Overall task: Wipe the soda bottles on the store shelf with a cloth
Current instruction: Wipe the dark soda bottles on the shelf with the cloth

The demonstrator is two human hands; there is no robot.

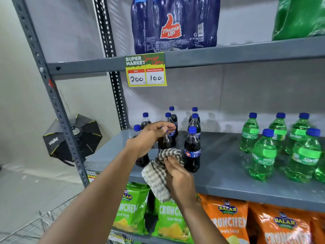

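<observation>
Several small dark cola bottles with blue caps stand on the grey middle shelf [228, 180]. My left hand [149, 136] grips the cap and neck of one dark cola bottle [164, 142] near the shelf's front. My right hand [179, 178] presses a checked grey-and-white cloth [158, 173] against that bottle's lower body. Another cola bottle [192, 152] stands just to the right of the cloth. A further one [138, 131] shows partly behind my left wrist.
Several green Sprite bottles [263, 155] stand at the shelf's right. Shrink-wrapped cola packs [175, 23] and a price tag [146, 69] sit on the shelf above. Green and orange chip bags [228, 221] fill the shelf below. A slotted upright [58, 106] and black softbox [73, 138] are left.
</observation>
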